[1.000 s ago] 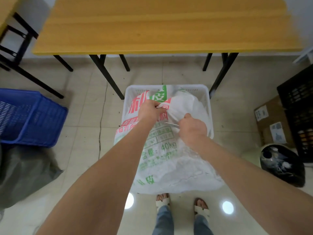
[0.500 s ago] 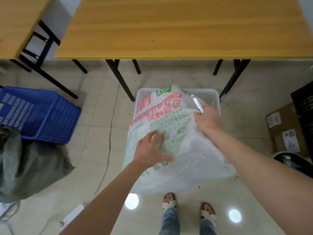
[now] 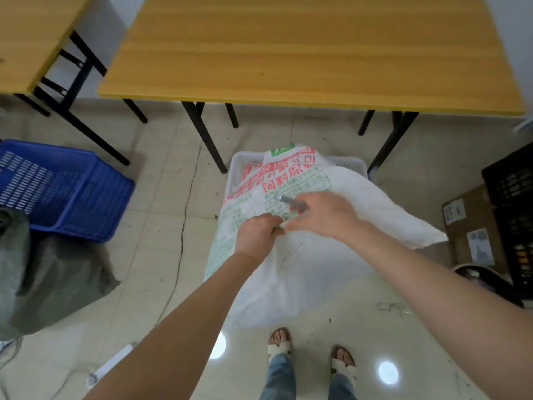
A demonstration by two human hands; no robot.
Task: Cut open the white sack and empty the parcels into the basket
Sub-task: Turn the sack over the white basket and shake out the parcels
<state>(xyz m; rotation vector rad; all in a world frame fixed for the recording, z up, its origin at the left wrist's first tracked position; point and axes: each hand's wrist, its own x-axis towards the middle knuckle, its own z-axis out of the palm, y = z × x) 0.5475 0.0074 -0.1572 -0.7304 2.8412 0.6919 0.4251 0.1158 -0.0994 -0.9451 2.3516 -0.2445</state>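
Note:
A white woven sack [image 3: 305, 272] with red and green print lies over a white plastic basket [image 3: 240, 166] on the floor, covering most of it. My left hand [image 3: 256, 233] grips a fold of the sack's fabric near its middle. Just to its right, my right hand [image 3: 320, 216] holds a small silver metal cutter [image 3: 290, 201] whose tip points left over the print; its fingers also reach to the same fold. No parcels are visible; the sack hides the basket's inside.
A yellow wooden table [image 3: 302, 53] on black legs stands right behind the basket. A blue crate [image 3: 63, 189] and a grey-green sack [image 3: 43, 275] lie at left. Cardboard boxes [image 3: 473, 229], a black crate [image 3: 513, 203] and a dark bin sit at right. My sandalled feet [image 3: 311, 356] are below.
My left hand slid up the sack and took hold of a fold. My right hand came from the sack's right edge to its middle, beside the left hand, with the cutter now pointing left.

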